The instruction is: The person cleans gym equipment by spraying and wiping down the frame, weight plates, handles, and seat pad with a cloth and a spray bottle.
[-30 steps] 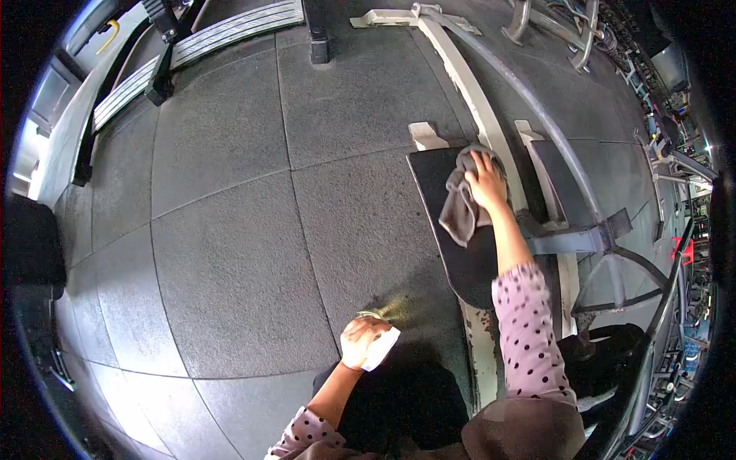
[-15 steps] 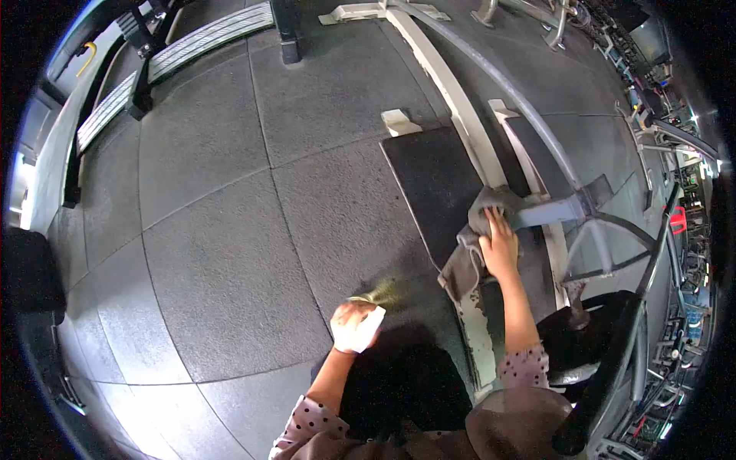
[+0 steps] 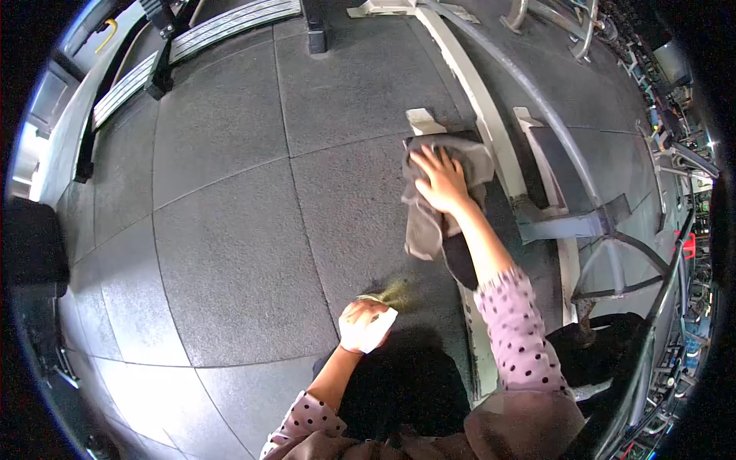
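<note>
My right hand [image 3: 443,181] lies flat with its fingers spread on a grey-brown cloth [image 3: 424,228]. The cloth covers much of a black plate [image 3: 460,261] beside a cream metal beam [image 3: 469,84], and one end hangs past the plate's left edge. Lower down, my left hand [image 3: 358,320] is closed around a white, boxy object [image 3: 376,331], perhaps a bottle. Most of that object is hidden by the fingers and seen from above. A yellow-green patch of light falls on the floor just beyond it.
Grey rubber tiles [image 3: 222,268] cover the floor. A grey metal tube [image 3: 537,100] and a bracket [image 3: 567,225] of the machine stand to the right. A dark bar [image 3: 640,368] rises close at my right. A black frame with ridged steps [image 3: 234,31] stands at the far left.
My right hand has moved left and away from me, bringing the cloth from the beam and bracket onto the black plate. My left hand keeps its hold, nearly still. The view has shifted slightly.
</note>
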